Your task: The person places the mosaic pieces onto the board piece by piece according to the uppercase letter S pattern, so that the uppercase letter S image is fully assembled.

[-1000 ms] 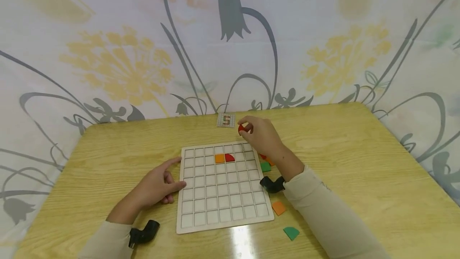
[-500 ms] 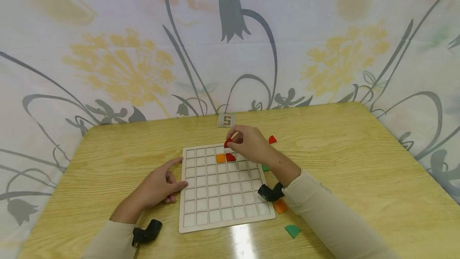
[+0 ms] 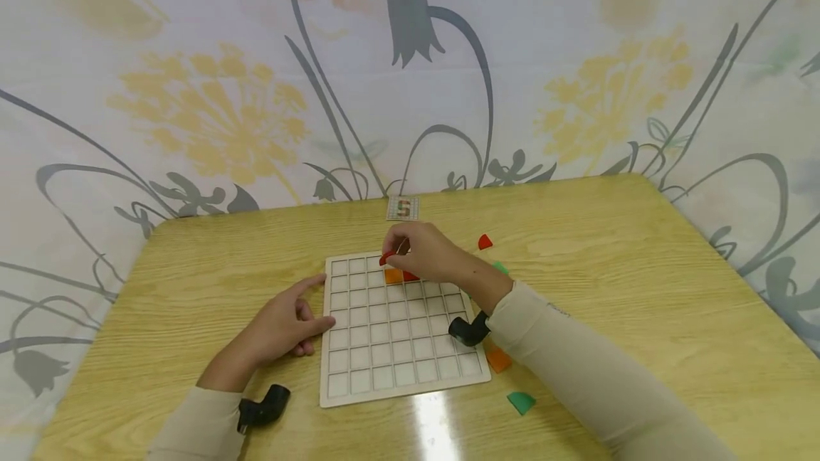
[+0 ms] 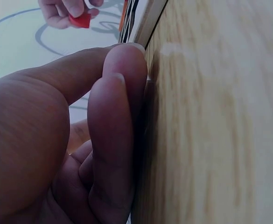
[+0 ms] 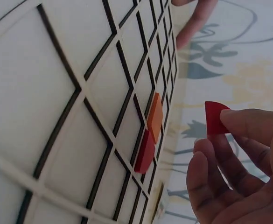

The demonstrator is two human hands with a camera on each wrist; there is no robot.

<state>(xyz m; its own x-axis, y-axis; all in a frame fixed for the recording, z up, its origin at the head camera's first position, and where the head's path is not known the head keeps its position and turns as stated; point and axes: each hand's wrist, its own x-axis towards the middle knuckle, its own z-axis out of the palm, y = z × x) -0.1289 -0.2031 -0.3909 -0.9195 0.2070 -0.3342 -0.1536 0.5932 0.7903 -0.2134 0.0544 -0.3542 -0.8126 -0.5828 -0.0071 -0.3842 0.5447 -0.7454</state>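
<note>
A white grid board [image 3: 397, 375] lies on the wooden table, with an orange square tile [image 3: 392, 276] and a red quarter-round tile [image 5: 144, 153] seated side by side in its upper rows. My right hand [image 3: 419, 251] hovers over the board's top rows and pinches a red quarter-round piece [image 3: 386, 258], seen also as the red piece [image 5: 214, 117] and the same red piece [image 4: 80, 20]. My left hand [image 3: 285, 326] rests flat on the table, fingers straight, their tips touching the board's left edge [image 4: 143, 28].
Loose pieces lie right of the board: a red piece [image 3: 485, 242], a green piece [image 3: 500, 268], an orange square [image 3: 498, 359] and a green quarter-round [image 3: 522, 402]. A small pattern card [image 3: 402, 208] sits at the table's far edge. A flowered curtain surrounds the table.
My right hand has carried the red piece from beyond the board's top right corner leftward over its top rows. The left hand has stayed in place.
</note>
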